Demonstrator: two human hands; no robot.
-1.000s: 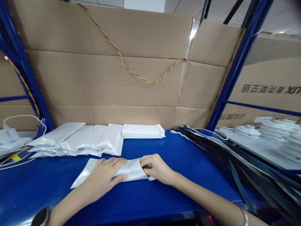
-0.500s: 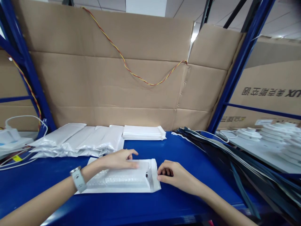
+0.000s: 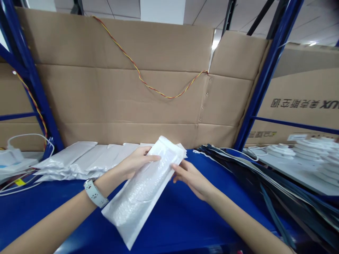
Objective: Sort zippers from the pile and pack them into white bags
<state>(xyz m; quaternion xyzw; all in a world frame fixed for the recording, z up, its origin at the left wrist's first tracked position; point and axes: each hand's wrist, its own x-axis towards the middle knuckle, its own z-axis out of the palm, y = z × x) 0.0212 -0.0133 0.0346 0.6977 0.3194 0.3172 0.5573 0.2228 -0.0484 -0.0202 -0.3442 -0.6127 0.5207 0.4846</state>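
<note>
Head view: one person, both bare hands in frame, working above a blue bench (image 3: 169, 225).

Left hand (image 3: 132, 164): fingers over the upper part of a white bubble mailer (image 3: 140, 194), clamped on it. White-strap smartwatch (image 3: 94, 193) on the wrist.

Right hand (image 3: 192, 180): open, fingers spread, fingertips (image 3: 174, 166) at the mailer's right long edge. Cannot tell if it bears any load.

Mailer: held up between both hands, tilted, long axis running from upper right to lower left. Lower corner points toward the person, over the bench. Bubble lining shows through the film.

Bench, left: row of white padded mailers (image 3: 69, 160), lying flat, overlapping, well left of the held one.

Bench, back: flat stack of white mailers (image 3: 181, 145), mostly hidden behind the held one.

Bench, right: pile of long dark strips with white edges (image 3: 233, 158).

Far left: white cables (image 3: 26, 139) and white packaging (image 3: 10, 157).

Far right: stacked white discs (image 3: 309, 148) on a shelf.

Backdrop: cardboard sheet (image 3: 79, 98) on a blue steel rack (image 3: 265, 84), red-and-yellow twisted wire (image 3: 137, 72) draped across it.
</note>
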